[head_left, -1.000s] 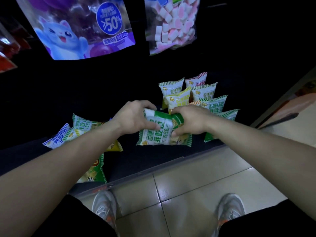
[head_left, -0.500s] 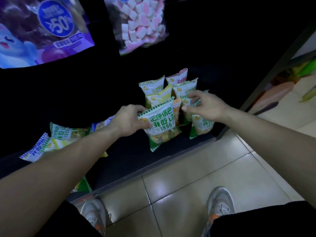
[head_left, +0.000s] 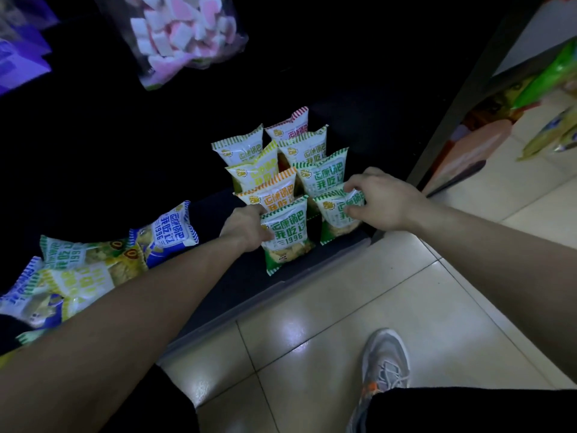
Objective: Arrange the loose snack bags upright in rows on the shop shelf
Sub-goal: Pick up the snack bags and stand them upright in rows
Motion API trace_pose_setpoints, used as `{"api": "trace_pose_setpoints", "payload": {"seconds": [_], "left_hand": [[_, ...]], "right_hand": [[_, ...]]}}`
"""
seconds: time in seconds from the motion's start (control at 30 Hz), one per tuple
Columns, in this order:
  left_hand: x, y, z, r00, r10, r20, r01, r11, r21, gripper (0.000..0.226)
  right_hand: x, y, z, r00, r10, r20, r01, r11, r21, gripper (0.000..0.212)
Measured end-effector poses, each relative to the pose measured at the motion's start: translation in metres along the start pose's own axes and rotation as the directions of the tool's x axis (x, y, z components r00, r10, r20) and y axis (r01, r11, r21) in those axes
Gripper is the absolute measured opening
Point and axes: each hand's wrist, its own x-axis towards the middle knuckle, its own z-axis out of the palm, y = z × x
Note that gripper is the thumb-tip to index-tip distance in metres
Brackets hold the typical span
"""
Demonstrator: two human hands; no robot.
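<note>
On shelf (head_left: 237, 276), hands gripping upright green bags (head_left: 285, 232)

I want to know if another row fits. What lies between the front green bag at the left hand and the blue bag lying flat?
In the head view, only the left hand and bare dark shelf lie between the front green bag and the blue bag.

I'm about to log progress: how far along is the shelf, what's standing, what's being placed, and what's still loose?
Partly done. Two rows of upright bags already stand at the shelf's right end. In hand: the left hand sets a green bag at the front of the left row, while the right hand steadies the front green bag of the right row. Left: a loose pile of bags lying flat farther left.
</note>
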Motion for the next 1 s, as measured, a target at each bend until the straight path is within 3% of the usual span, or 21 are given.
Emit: {"api": "trace_pose_setpoints", "payload": {"seconds": [0.27, 0.57, 0.83, 1.0], "left_hand": [[0.006, 0.011, 0.009, 1.0, 0.014, -0.002, -0.014, 1.0, -0.023, 0.073], [-0.019, 0.001, -0.019, 0.993, 0.083, -0.089, -0.073, 0.991, 0.109, 0.083], [-0.081, -0.086, -0.091, 0.992, -0.006, -0.13, 0.025, 0.99, 0.141, 0.07], [-0.124, -0.173, -0.127, 0.993, -0.054, -0.108, 0.078, 0.971, 0.228, 0.07]], "right_hand": [[0.003, -0.005, 0.001, 0.999, -0.007, 0.031, 0.008, 0.999, -0.044, 0.055], [0.009, -0.047, -0.001, 0.997, -0.047, 0.056, 0.052, 0.995, -0.089, 0.057], [0.016, -0.143, 0.017, 0.975, -0.196, 0.1, 0.203, 0.977, -0.066, 0.057], [0.043, -0.202, 0.052, 0.913, -0.343, 0.219, 0.387, 0.899, -0.205, 0.06]]}}
